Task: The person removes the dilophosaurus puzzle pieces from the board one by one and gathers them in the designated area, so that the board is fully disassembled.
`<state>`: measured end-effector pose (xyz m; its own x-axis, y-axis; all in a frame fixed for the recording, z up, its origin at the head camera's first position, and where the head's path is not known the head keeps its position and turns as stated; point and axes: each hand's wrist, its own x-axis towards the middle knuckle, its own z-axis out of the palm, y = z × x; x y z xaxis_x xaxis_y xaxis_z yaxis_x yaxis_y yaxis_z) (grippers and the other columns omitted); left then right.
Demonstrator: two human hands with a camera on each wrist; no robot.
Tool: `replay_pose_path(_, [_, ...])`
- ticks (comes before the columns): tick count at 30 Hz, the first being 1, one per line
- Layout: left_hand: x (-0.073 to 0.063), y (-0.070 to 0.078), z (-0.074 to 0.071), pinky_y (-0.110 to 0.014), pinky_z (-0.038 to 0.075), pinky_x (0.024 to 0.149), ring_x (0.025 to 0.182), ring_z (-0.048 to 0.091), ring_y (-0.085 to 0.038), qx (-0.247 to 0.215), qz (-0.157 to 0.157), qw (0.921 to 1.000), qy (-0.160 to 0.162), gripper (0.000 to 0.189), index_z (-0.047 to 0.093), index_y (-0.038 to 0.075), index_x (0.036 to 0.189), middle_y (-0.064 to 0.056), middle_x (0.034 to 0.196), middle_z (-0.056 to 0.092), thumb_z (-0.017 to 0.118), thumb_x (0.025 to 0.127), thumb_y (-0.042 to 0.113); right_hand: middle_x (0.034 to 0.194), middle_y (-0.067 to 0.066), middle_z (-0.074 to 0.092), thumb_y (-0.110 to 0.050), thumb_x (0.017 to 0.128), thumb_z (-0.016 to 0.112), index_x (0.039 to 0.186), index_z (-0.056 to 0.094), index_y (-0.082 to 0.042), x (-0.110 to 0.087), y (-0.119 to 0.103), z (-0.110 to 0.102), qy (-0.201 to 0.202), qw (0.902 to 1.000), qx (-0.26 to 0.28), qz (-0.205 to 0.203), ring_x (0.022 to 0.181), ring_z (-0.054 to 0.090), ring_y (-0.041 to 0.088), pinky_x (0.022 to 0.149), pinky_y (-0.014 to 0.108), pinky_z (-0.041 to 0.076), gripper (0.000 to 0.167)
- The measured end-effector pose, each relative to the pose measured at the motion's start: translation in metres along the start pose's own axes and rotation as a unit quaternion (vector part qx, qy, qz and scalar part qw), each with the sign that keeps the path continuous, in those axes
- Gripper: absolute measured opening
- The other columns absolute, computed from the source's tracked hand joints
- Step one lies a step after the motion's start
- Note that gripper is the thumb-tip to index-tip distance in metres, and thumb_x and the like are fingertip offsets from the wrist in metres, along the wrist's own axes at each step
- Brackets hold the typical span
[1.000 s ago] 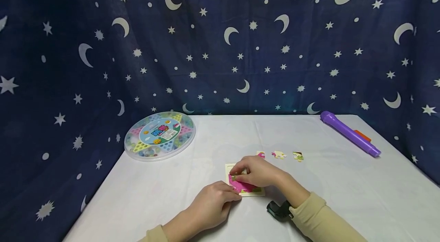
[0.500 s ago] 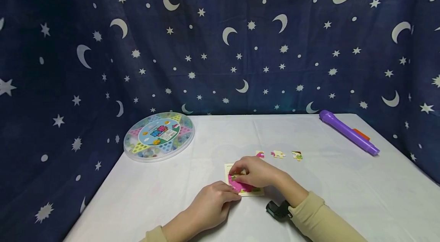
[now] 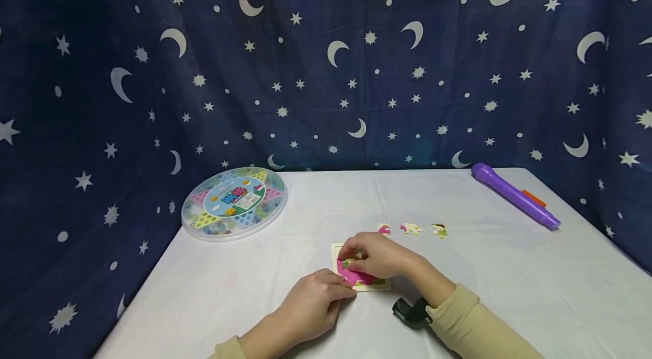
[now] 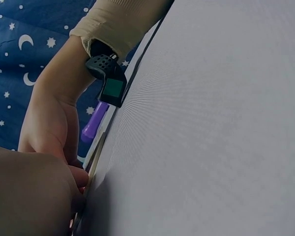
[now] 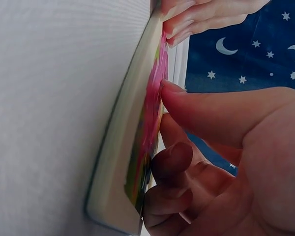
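A small jigsaw board [image 3: 334, 252] with a cream frame lies on the white table, its picture largely pink and green. My left hand [image 3: 313, 301] rests at its near left corner, fingertips [image 5: 179, 37] touching the rim and the pink part. Over the board, my right hand [image 3: 379, 255] pinches a small green-and-cream puzzle piece [image 3: 347, 263] between thumb and forefinger, close against the picture. In the right wrist view the thumb [image 5: 173, 91] meets the pink surface [image 5: 152, 108], with the other fingers curled. Much of the picture is hidden beneath the right hand.
Beyond the right hand lie three loose puzzle pieces, one pink [image 3: 384, 229], one cream [image 3: 410, 229] and one green-brown [image 3: 439, 230]. A round Chinese checkers case [image 3: 234, 204] lies back left. A purple toy microphone [image 3: 514, 196] lies back right. A starry curtain [image 3: 305, 64] encloses the table.
Both hands keep nearly the same place on the board, and the loose pieces stay put. The whole head view has shifted slightly to the left.
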<state>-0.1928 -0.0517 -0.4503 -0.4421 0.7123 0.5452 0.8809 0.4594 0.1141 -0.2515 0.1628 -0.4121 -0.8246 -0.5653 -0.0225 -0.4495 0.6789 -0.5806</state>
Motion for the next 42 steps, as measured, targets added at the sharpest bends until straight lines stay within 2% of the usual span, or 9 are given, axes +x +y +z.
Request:
replay_pose_path(10, [-0.0001, 0.0003, -0.0008, -0.021, 0.053, 0.088, 0.096, 0.067, -0.005, 0.001, -0.004, 1.0000, -0.004, 0.021, 0.083, 0.017, 0.097, 0.009, 0.097, 0.075, 0.077, 0.083, 0.002, 0.096, -0.011, 0.065, -0.016, 0.091, 0.079, 0.104, 0.072, -0.024, 0.0006, -0.0012, 0.0007, 0.010, 0.9998, 0.015, 0.009, 0.088, 0.057, 0.015, 0.083, 0.038, 0.051, 0.017])
replay_pose_path(15, [-0.0006, 0.0008, -0.0016, -0.021, 0.053, 0.088, 0.096, 0.067, -0.005, 0.002, -0.004, 1.0000, -0.005, 0.021, 0.083, 0.017, 0.097, 0.009, 0.098, 0.075, 0.077, 0.083, 0.002, 0.101, -0.011, 0.066, -0.015, 0.090, 0.079, 0.114, 0.074, -0.021, 0.0004, -0.0015, 0.0014, 0.010, 0.9999, 0.010, 0.009, 0.089, 0.058, 0.014, 0.086, 0.038, 0.053, 0.025])
replay_pose_path(18, [-0.0010, 0.0009, -0.0018, -0.021, 0.053, 0.088, 0.096, 0.067, -0.005, -0.001, -0.006, 0.9999, -0.008, 0.021, 0.083, 0.017, 0.098, 0.009, 0.098, 0.075, 0.077, 0.084, 0.002, 0.101, -0.009, 0.065, -0.014, 0.091, 0.079, 0.119, 0.075, -0.019, 0.0005, -0.0015, 0.0016, 0.006, 1.0000, 0.005, 0.004, 0.087, 0.057, 0.015, 0.083, 0.036, 0.053, 0.028])
replay_pose_path(29, [-0.0008, 0.0009, -0.0021, -0.020, 0.053, 0.088, 0.095, 0.067, -0.005, 0.002, -0.004, 1.0000, -0.008, 0.020, 0.083, 0.017, 0.098, 0.009, 0.098, 0.075, 0.077, 0.085, 0.003, 0.100, -0.010, 0.067, -0.015, 0.088, 0.082, 0.107, 0.072, -0.029, -0.0003, -0.0016, -0.0006, 0.008, 0.9993, 0.037, 0.003, 0.088, 0.062, 0.014, 0.080, 0.035, 0.056, 0.026])
replay_pose_path(33, [-0.0009, 0.0010, -0.0016, -0.020, 0.052, 0.088, 0.095, 0.067, -0.005, 0.005, -0.004, 1.0000, -0.006, 0.019, 0.083, 0.017, 0.097, 0.009, 0.098, 0.075, 0.077, 0.085, 0.004, 0.097, -0.011, 0.067, -0.014, 0.090, 0.080, 0.107, 0.072, -0.030, -0.0002, -0.0005, -0.0009, 0.008, 0.9989, 0.045, -0.002, 0.087, 0.064, 0.013, 0.076, 0.033, 0.057, 0.025])
replay_pose_path(38, [-0.0011, 0.0002, -0.0005, -0.020, 0.052, 0.088, 0.095, 0.067, -0.005, 0.008, -0.004, 1.0000, -0.002, 0.017, 0.083, 0.018, 0.096, 0.009, 0.097, 0.075, 0.079, 0.084, 0.006, 0.089, -0.012, 0.065, -0.014, 0.094, 0.075, 0.105, 0.072, -0.029, 0.0005, 0.0011, -0.0006, 0.015, 0.9988, 0.042, -0.017, 0.074, 0.061, 0.013, 0.064, 0.030, 0.054, 0.019])
replay_pose_path(42, [-0.0014, -0.0004, -0.0005, -0.019, 0.052, 0.088, 0.095, 0.067, -0.004, 0.011, -0.003, 0.9999, -0.002, 0.018, 0.083, 0.018, 0.097, 0.010, 0.098, 0.075, 0.079, 0.085, 0.006, 0.087, -0.012, 0.065, -0.016, 0.095, 0.074, 0.105, 0.072, -0.027, 0.0003, 0.0016, -0.0019, 0.017, 0.9984, 0.048, -0.023, 0.073, 0.061, 0.013, 0.063, 0.030, 0.054, 0.015])
